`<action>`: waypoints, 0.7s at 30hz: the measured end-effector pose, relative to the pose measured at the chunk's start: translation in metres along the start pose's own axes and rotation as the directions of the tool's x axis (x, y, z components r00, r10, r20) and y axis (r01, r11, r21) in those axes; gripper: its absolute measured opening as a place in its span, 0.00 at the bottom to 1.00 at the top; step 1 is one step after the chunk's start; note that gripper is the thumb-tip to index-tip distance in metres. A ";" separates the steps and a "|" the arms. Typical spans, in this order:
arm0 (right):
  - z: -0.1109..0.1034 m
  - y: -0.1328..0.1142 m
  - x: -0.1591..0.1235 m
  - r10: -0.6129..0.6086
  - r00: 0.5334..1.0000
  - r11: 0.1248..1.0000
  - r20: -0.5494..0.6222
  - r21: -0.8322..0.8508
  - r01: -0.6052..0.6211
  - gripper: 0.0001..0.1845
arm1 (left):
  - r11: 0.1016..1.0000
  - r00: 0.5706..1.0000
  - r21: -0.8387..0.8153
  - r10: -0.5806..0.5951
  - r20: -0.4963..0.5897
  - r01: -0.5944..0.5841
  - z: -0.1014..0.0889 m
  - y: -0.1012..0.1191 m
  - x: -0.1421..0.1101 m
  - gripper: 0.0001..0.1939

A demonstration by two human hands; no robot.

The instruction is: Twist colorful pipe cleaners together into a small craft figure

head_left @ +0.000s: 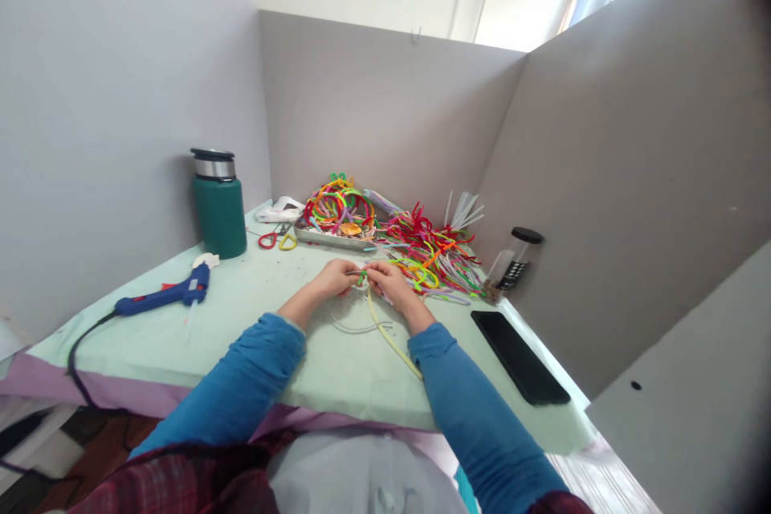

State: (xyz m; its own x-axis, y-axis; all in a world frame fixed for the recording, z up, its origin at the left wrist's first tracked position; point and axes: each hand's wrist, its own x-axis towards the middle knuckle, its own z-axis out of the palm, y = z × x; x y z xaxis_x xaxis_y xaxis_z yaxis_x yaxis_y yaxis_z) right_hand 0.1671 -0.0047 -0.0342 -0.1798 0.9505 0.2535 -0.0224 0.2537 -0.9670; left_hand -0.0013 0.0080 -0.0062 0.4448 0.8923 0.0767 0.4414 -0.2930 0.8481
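Over the middle of the table, my left hand and my right hand meet with their fingertips close together. Both are closed in a pinch on a small green piece of pipe cleaner between them. A pale yellow strip hangs from just below my right fingers and runs down the cloth towards my right forearm. Thin whitish wire-like strands curve on the table under my hands. My fingers partly hide the green piece, so its full shape does not show.
A blue glue gun lies left, its cord over the table edge. Behind it stands a green bottle. At the back are a metal tray and a heap of colourful pipe cleaners. A black phone and clear jar are right.
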 end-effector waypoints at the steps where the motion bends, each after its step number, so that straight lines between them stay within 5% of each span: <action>1: 0.000 -0.001 0.000 0.001 1.000 1.000 0.001 -0.001 -0.001 0.10 | 1.000 1.000 0.022 0.003 -0.013 -0.003 0.000 0.000 0.000 0.14; 9: 0.002 -0.005 -0.003 -0.004 1.000 1.000 0.006 0.004 0.004 0.11 | 0.994 0.997 0.110 0.038 -0.073 -0.030 -0.001 -0.004 0.003 0.21; 21: 0.002 -0.003 -0.003 0.010 1.000 1.000 0.009 -0.007 -0.010 0.13 | 0.997 0.992 0.006 0.082 -0.101 -0.081 0.000 -0.011 0.010 0.19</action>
State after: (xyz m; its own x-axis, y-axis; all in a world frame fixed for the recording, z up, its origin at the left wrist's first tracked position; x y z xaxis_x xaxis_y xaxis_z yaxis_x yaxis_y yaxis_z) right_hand 0.1660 -0.0088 -0.0320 -0.1886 0.9513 0.2439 -0.0135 0.2458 -0.9692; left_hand -0.0020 0.0197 -0.0149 0.3987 0.8955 0.1980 0.4088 -0.3668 0.8357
